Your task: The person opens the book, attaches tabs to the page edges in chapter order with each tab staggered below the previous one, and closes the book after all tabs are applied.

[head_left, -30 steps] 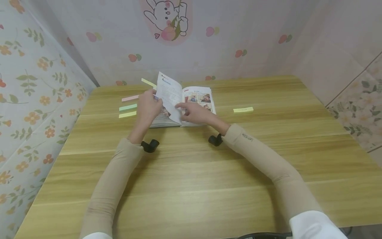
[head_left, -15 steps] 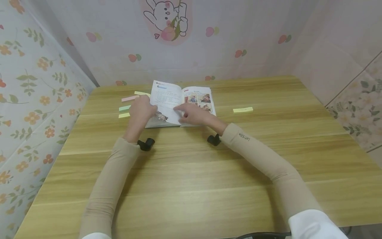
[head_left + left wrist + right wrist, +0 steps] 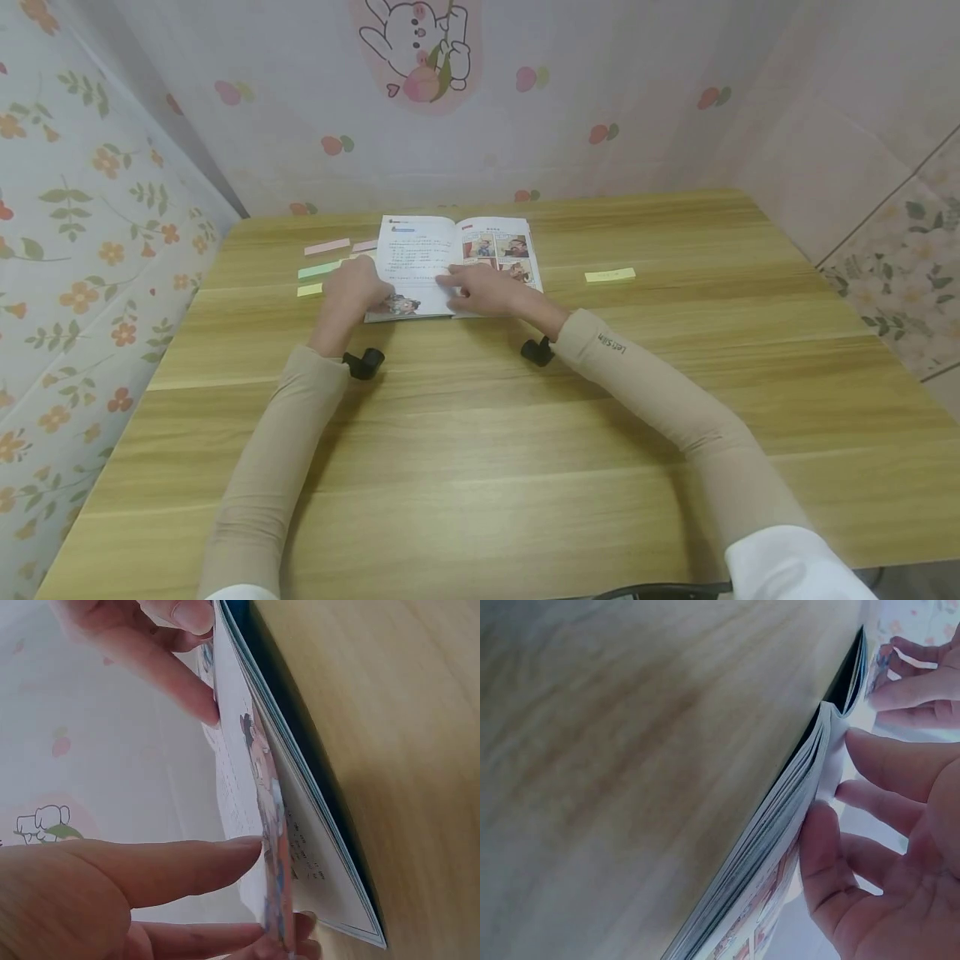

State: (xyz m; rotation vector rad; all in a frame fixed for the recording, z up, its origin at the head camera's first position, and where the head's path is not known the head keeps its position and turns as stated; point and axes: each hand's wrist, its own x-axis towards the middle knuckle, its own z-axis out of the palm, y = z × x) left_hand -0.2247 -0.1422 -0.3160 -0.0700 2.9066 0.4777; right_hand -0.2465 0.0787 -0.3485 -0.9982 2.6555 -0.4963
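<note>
An open book (image 3: 420, 250) lies near the back of the table, with a printed left page and a comic-style right page (image 3: 517, 242). My left hand (image 3: 349, 292) pinches the left page near its lower outer corner. In the left wrist view, the thumb (image 3: 202, 862) is on the printed face and fingertips show behind the page edge. My right hand (image 3: 491, 289) rests at the spine, its fingers extended and touching the page there. In the right wrist view, the right hand (image 3: 900, 892) holds nothing between thumb and fingers.
Pink (image 3: 327, 247), green (image 3: 318, 271) and yellow (image 3: 310, 290) paper strips lie left of the book, partly behind the left hand. Another yellow strip (image 3: 610, 276) lies to the right. Black wrist cameras (image 3: 365, 364) hang under both wrists. A patterned curtain (image 3: 487, 158) borders the table's back.
The raised page has come down to the left, carried by my left hand, which moved left and lower. A yellow strip at its edge went down with it. My right hand has barely shifted.
</note>
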